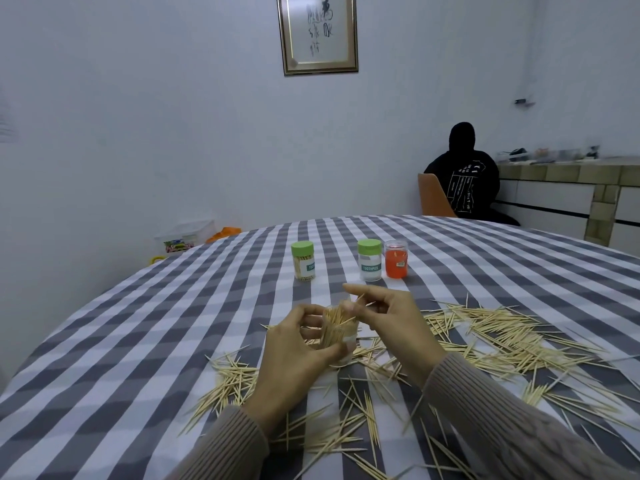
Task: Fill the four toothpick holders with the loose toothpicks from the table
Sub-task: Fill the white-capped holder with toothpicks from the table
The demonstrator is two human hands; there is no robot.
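Note:
My left hand point(298, 344) grips an open clear toothpick holder point(337, 332) packed with upright toothpicks, standing on the checked tablecloth. My right hand point(384, 315) pinches a few toothpicks just above the holder's mouth. Loose toothpicks point(495, 336) lie scattered to the right, with more in front point(235, 382) and near my wrists. Farther back stand three capped holders: a green-lidded one full of toothpicks point(304, 261), a green-lidded one that looks empty point(370, 259), and an orange one with a clear lid point(396, 259).
The round table with the grey-and-white checked cloth point(138, 341) fills the foreground. A person in black sits on an orange chair point(433, 195) at the far side. A plastic box point(185, 235) and an orange bag sit on the floor at the left.

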